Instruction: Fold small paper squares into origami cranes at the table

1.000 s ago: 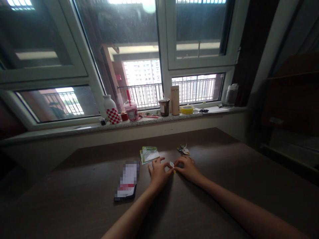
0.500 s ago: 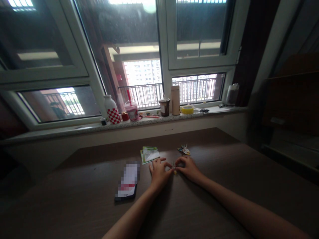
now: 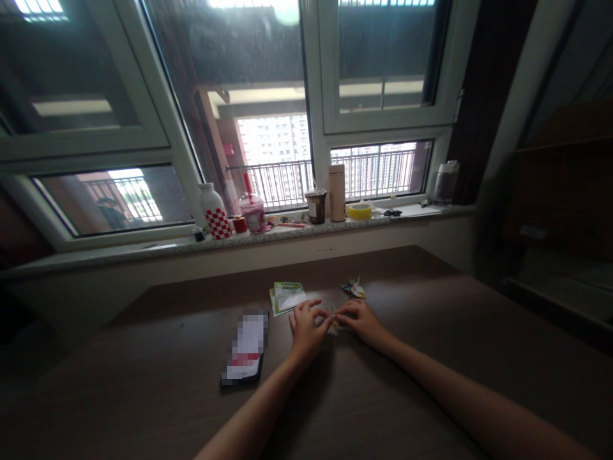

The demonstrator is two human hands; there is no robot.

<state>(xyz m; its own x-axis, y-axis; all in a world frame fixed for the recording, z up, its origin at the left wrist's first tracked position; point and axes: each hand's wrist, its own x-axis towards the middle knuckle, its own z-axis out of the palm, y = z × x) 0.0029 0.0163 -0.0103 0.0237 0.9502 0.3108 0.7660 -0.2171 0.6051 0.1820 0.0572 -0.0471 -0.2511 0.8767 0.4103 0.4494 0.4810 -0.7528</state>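
You hold your two hands close together, above the middle part of the counter (image 3: 158,345). With your left hand (image 3: 308,329), the grip is pinched: thumb and forefinger are closed on a small pale piece (image 3: 333,315), which looks like folded paper. The grip of your right hand (image 3: 364,321) pinches the same piece from the other side, so it is between the fingertips of both hands. Its exact shape is too small to tell.

Near the far edge of the counter, just beyond your right hand, lies a folded colourful paper figure (image 3: 353,288) with pointed ends. The green-and-white packets (image 3: 288,296) lie near the same edge, beside your left fingers; I cannot tell if these touch. Nearer to the left edge, a phone (image 3: 245,348) lies flat. Beyond the far edge, the window sill (image 3: 282,234) carries a checkered bottle (image 3: 216,214) and a yellow tape roll (image 3: 360,211).
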